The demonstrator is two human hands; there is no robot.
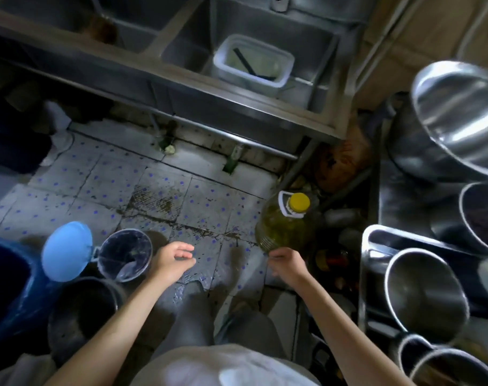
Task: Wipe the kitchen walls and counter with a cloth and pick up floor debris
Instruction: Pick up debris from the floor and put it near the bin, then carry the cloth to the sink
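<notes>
Below you, the grimy blue-dotted white tile floor (209, 201) shows brown stains. Your left hand (173, 260) hovers loosely curled, empty; your right hand (286, 261) touches the yellow-capped clear oil jug (283, 227), grip unclear. No cloth visible.

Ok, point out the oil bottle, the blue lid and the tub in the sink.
oil bottle (286, 227), head view, on its body
blue lid (66, 250), head view, on its middle
tub (286, 61), head view, on its rim
</notes>
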